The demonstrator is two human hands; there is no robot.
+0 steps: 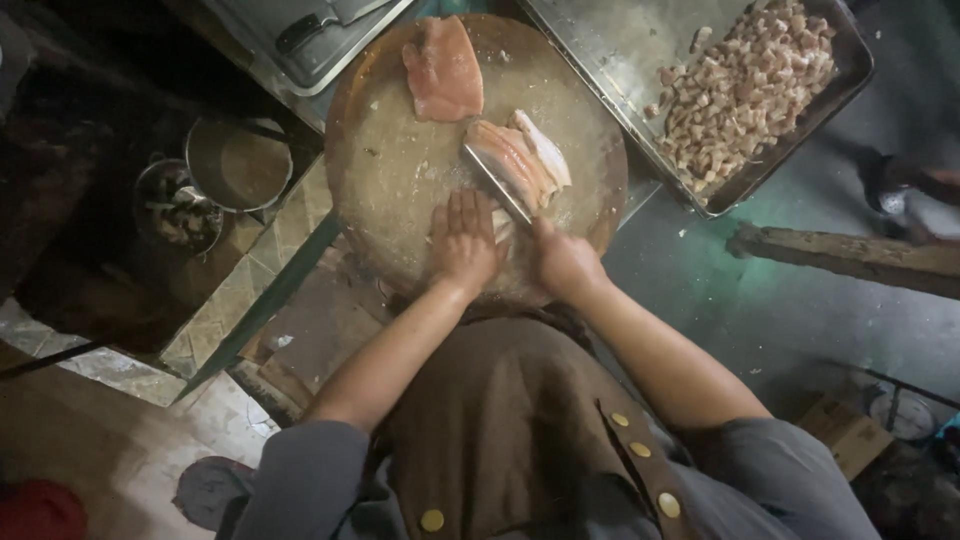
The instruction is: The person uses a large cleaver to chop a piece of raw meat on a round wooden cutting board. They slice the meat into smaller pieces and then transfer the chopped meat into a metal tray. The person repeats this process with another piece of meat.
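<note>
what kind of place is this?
Probably a working kitchen or meat-prep area: a round wooden chopping block with raw meat slabs, a metal tray of diced meat, and a cleaver in the right hand.

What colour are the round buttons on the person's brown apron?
The buttons are gold-yellow, shiny against the brown apron. The head view shows them at the bottom.

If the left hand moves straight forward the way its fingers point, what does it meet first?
The left hand lies flat on the round wooden chopping board, fingers pointing away from the body. Probably it first meets the cleaver blade and the pale pink meat slab just beyond.
</note>
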